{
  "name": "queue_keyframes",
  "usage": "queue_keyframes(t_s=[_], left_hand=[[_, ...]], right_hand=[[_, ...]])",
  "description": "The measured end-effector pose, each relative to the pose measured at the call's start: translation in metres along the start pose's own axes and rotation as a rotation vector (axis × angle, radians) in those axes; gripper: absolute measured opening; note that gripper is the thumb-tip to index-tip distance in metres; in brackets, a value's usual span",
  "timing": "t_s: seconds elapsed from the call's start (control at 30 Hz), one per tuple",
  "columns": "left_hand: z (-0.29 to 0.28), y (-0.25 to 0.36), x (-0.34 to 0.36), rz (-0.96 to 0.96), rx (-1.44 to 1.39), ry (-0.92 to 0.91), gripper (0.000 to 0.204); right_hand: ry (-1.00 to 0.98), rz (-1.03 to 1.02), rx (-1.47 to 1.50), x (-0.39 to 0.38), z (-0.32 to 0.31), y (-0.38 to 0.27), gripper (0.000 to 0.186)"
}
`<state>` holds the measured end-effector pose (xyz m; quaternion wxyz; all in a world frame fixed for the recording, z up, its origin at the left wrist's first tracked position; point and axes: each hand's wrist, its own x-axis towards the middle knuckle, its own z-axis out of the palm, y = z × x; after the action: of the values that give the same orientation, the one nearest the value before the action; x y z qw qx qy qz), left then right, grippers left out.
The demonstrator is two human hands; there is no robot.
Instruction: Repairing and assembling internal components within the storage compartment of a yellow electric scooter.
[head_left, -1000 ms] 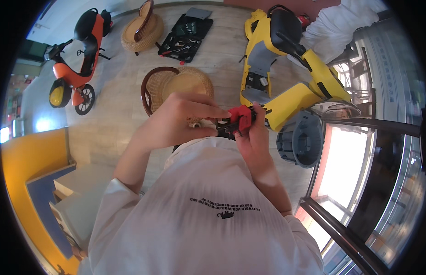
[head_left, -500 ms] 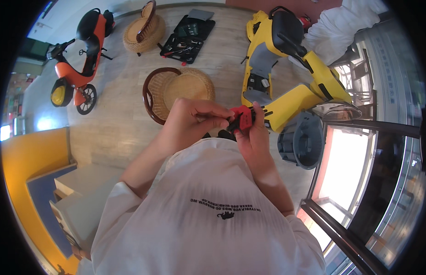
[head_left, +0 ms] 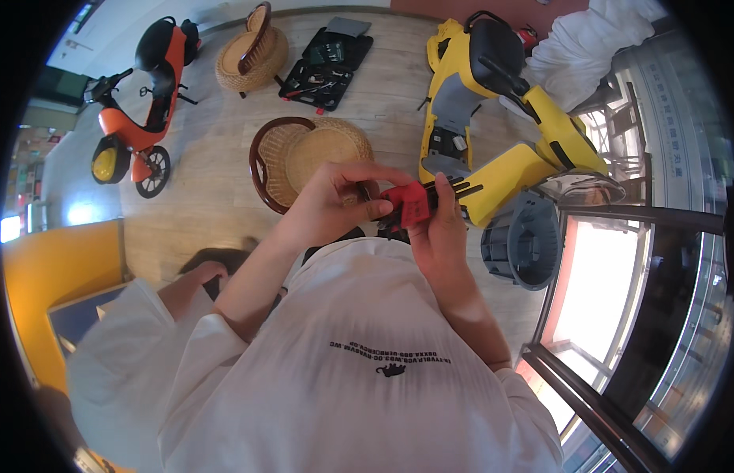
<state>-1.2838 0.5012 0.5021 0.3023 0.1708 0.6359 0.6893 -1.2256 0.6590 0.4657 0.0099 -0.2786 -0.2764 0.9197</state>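
Observation:
In front of my chest I hold a hex key set (head_left: 412, 203), a red holder with several slim black keys pointing out to the right. My left hand (head_left: 341, 203) is closed on its left end, thumb and fingertips pinching there. On the other side my right hand (head_left: 439, 229) grips it, with the thumb up beside the black keys. Fingers partly cover the holder, and which single key the left fingertips touch, if any, is hidden.
Beyond my hands stand a wicker chair (head_left: 327, 154), a second wicker chair (head_left: 244, 61) and an open black tool case (head_left: 323, 67). A yellow scooter (head_left: 505, 185) and grey plastic bin (head_left: 523, 240) are right, an orange scooter (head_left: 158, 94) left. A person's white sleeve (head_left: 122, 339) is close at my left.
The red holder has turned and shifted slightly left, and its black keys show longer on the right. A person in white has come in at the lower left, arm forward.

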Motion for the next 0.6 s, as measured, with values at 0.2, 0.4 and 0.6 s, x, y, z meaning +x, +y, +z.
queue_keyframes(t_s=[0.2,0.4,0.6], left_hand=[[-0.004,0.007,-0.003,0.060,0.265,-0.108,0.033],[0.004,-0.002,-0.005,0.054,0.439,0.008,0.030],[0.001,-0.007,-0.014,0.448,0.649,0.402,0.027]], right_hand=[[-0.080,-0.050,-0.129,-0.004,-0.008,0.010,0.019],[0.043,0.002,-0.107,-0.002,-0.006,0.009,0.020],[0.086,-0.128,-0.141,0.006,-0.015,0.009,0.017]])
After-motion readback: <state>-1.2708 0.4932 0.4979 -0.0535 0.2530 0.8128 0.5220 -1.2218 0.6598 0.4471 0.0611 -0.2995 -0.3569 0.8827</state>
